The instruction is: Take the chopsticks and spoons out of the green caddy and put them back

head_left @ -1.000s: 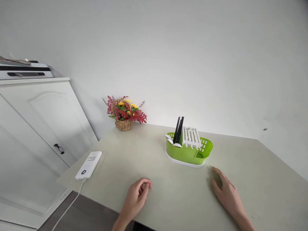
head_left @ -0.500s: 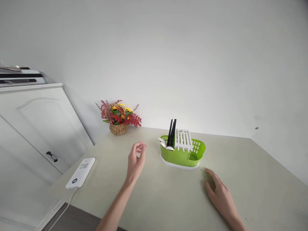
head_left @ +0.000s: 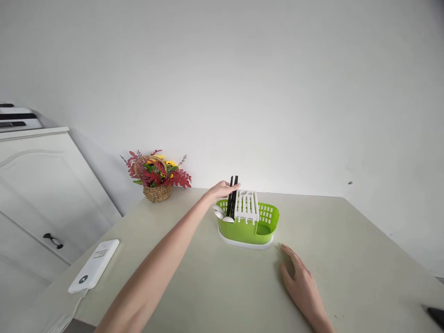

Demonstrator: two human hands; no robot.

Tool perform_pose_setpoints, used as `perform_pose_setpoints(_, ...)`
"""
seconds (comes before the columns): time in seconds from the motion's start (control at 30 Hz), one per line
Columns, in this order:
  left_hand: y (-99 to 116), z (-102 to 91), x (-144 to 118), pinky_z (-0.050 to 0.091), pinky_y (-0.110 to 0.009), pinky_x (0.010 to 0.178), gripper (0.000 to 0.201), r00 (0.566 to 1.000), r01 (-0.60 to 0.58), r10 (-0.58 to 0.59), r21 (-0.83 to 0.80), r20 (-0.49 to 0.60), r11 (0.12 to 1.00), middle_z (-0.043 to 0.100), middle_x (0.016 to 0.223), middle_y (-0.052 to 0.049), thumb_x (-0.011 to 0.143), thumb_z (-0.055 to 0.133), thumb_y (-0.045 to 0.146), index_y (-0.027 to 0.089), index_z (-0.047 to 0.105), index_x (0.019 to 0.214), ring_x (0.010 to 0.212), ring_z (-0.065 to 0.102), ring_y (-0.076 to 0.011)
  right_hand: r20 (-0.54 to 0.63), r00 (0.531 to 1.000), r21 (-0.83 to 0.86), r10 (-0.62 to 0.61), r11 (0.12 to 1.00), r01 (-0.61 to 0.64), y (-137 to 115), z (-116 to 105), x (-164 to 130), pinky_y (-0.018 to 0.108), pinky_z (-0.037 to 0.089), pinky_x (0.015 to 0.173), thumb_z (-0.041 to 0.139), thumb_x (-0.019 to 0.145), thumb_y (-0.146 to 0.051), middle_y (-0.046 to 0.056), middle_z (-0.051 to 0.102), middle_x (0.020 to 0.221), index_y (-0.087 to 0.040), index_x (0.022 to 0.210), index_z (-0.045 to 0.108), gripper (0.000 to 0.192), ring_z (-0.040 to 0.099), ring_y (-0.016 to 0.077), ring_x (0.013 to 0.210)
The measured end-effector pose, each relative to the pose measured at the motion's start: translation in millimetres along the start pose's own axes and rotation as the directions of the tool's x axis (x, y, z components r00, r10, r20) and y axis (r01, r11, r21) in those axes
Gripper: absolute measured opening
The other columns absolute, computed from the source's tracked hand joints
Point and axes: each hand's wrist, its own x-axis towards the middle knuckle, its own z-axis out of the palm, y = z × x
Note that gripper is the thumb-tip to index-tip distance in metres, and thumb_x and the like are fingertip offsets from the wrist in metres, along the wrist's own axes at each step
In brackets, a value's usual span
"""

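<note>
My left hand reaches to the upper part of the black chopsticks, its fingers closed about them. The chopsticks stand upright in the left part of a green utensil basket on a white base. White spoons hang over the basket's left front rim, just below this hand. A white slotted rack sits across the basket's middle. On the table to the right of the basket rests my right hand, open with fingers loosely curved, apart from the basket and holding nothing.
A wicker basket of red and yellow flowers stands at the back left of the table. A white power bank with a cable lies near the left edge. Beyond is a white cabinet. A dark object shows at lower right.
My left hand has moved forward and right, from beside the green basket onto the chopsticks. My right hand stays on the table. The view has shifted slightly right.
</note>
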Motion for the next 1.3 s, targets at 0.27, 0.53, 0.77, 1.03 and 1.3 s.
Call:
perform_pose_setpoints(0.27,3.9,13.6,13.9,0.052,-0.035,0.092,0.034,0.998,-0.045,0.045,0.014,0.040,0.999,0.078,0.090,-0.009,0.079,0.081,0.050,0.017,0.074,0.077,0.097,0.072,-0.0282,0.016,0.999,0.038,0.037,0.999,-0.037,-2.7,-3.1,1.6,0.051,0.045,0.114,0.045,0.093,-0.041,0.006,0.060,0.149,-0.025,0.141,0.057,0.052,0.054,0.0290,0.138)
perform_pose_setpoints(0.53,1.5,5.2,14.5,0.061,-0.036,0.080,0.035,0.995,-0.089,0.074,-0.229,-0.072,0.969,0.079,0.091,-0.015,0.107,0.044,0.043,0.015,0.058,0.091,0.075,0.076,-0.0198,0.021,0.999,0.029,0.038,0.999,-0.038,-2.5,-4.2,0.2,0.049,0.047,0.112,0.045,0.093,-0.042,0.006,0.061,0.148,-0.025,0.139,0.057,0.051,0.057,0.0285,0.136)
perform_pose_setpoints(0.77,19.4,-71.1,18.5,0.059,-0.028,0.069,0.023,0.871,-0.390,-0.066,-0.769,-0.486,0.507,0.063,0.063,0.001,0.109,0.045,0.024,0.017,0.052,0.088,0.056,0.067,-0.0117,0.030,0.999,0.006,0.028,1.000,-0.029,0.3,-4.4,-0.6,0.047,0.049,0.109,0.045,0.094,-0.043,0.005,0.062,0.147,-0.026,0.138,0.058,0.049,0.058,0.0280,0.134)
perform_pose_setpoints(1.03,-38.0,-180.4,-24.6,0.043,-0.016,0.048,0.032,0.803,-0.369,-0.338,-0.854,-0.492,0.366,0.036,0.053,0.010,0.104,0.035,0.009,0.020,0.040,0.074,0.037,0.037,-0.0041,0.029,0.998,-0.034,0.047,0.998,-0.046,5.3,-4.2,-3.7,0.045,0.054,0.098,0.045,0.092,-0.045,0.005,0.064,0.145,-0.027,0.138,0.058,0.051,0.066,0.0283,0.121)
perform_pose_setpoints(1.3,-143.4,-182.0,-80.4,0.060,-0.045,0.091,0.039,0.834,0.128,-0.487,-0.766,-0.261,0.630,0.064,0.130,-0.011,0.100,0.066,0.038,0.017,0.061,0.132,0.110,0.067,-0.0245,0.046,0.999,-0.059,0.018,0.998,-0.015,12.1,-1.4,-4.5,0.047,0.052,0.104,0.044,0.091,-0.049,0.007,0.064,0.144,-0.025,0.136,0.059,0.053,0.063,0.0296,0.126)
